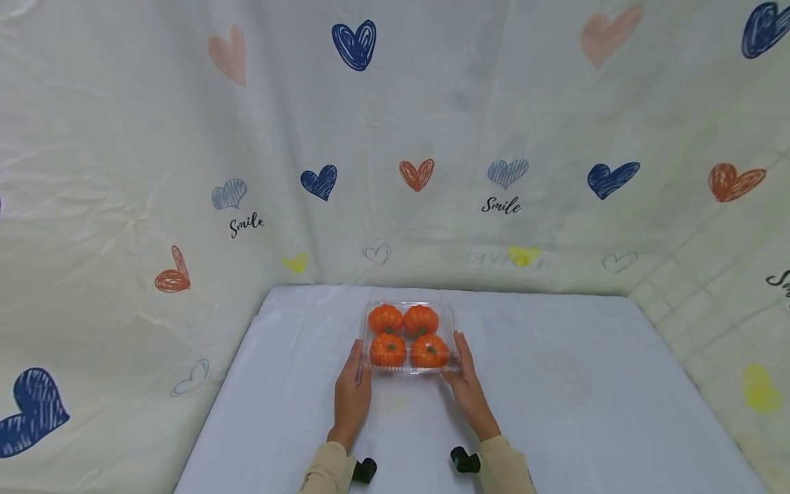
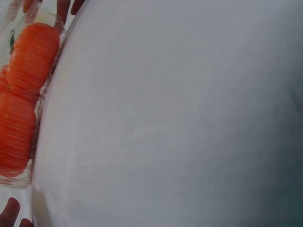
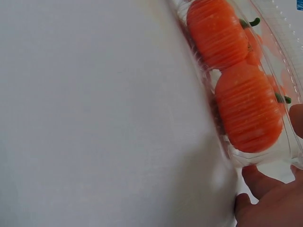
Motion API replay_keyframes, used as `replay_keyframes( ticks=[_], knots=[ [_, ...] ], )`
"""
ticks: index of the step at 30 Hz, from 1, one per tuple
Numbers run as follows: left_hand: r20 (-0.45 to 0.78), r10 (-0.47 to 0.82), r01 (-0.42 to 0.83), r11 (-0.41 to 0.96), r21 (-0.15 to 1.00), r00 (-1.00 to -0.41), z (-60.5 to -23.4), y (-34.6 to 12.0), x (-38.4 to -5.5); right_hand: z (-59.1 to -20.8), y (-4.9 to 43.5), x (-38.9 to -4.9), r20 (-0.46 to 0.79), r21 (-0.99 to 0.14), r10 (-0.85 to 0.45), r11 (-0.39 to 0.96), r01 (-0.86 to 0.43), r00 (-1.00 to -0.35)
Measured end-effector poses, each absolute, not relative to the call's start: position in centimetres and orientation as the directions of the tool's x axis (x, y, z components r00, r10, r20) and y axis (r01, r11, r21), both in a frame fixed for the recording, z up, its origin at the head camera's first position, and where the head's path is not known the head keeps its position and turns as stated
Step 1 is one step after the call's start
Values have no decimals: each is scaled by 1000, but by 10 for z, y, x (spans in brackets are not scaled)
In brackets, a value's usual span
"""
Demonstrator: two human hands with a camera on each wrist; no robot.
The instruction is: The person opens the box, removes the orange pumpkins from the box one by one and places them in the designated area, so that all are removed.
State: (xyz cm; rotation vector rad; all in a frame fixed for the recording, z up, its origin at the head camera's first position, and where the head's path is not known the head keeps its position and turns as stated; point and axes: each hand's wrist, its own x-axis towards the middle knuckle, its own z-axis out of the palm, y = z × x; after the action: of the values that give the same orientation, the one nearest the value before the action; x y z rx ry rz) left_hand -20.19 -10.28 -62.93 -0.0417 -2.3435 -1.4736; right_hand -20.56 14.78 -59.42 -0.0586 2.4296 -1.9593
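A clear plastic container (image 1: pixel 407 371) with ribbed sides sits on the white cloth, in the middle of the head view. Inside it are several small orange pumpkins (image 1: pixel 387 350) with green stems, set in two rows. My left hand (image 1: pixel 353 398) holds the container's left side, fingers pointing away along it. At the near right corner my right hand (image 1: pixel 468 394) grips the other side. The right wrist view shows the right thumb (image 3: pixel 296 119) by the upper rim and fingertips at the lower edge. Fingertips of the left hand (image 2: pixel 9 212) show at the bottom of the left wrist view.
A white cloth (image 1: pixel 568 384) covers the table. Behind and beside it hangs a pale curtain (image 1: pixel 395 123) printed with hearts and the word Smile. Dark wrist devices (image 1: pixel 365 471) show near both cream sleeves (image 1: pixel 330 466).
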Motion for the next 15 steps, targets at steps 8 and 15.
replay_keyframes(
  ticks=[8, 15],
  knots=[
    [291, -181, 193, 423, 885, -939, -630, -103, -200, -594, 149, -205, 2, -976, -19, 216, -6, -1000],
    [284, -174, 195, 402, 895, -943, -628, -103, -200, -592, 152, -199, -6, -970, -4, 243, 4, -1000]
  ],
)
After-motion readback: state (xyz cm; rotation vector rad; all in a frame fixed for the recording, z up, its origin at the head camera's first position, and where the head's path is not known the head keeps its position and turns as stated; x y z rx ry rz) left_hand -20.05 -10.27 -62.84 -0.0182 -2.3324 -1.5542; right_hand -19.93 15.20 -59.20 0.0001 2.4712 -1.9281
